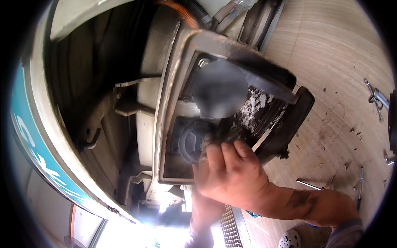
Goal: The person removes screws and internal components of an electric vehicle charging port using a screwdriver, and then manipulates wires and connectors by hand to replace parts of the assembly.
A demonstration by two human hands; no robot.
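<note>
A metal housing (163, 120) with a dirty, rust-edged frame stands before me, beside a pale vehicle body. Inside it, on the near side, is a dark round ring-like part (188, 144). My right hand (233, 173) reaches to this part's right edge with fingers curled and closed; whatever they grip is hidden. Below and behind it comes my left hand (206, 202), its fingers mostly covered by the right. A smooth grey disc-shaped area (221, 89) lies farther up in the housing, too blurred to identify. Pale flaky debris (254, 107) sits in the dark cavity to its right.
An orange corrugated hose (182, 14) runs above the housing. On the wood-patterned floor at right lie a wrench-like tool (374, 101), thin metal rods (309, 184) and scattered crumbs. A bent metal hook (94, 139) juts from the vehicle's underside. A white perforated shoe (290, 239) shows below.
</note>
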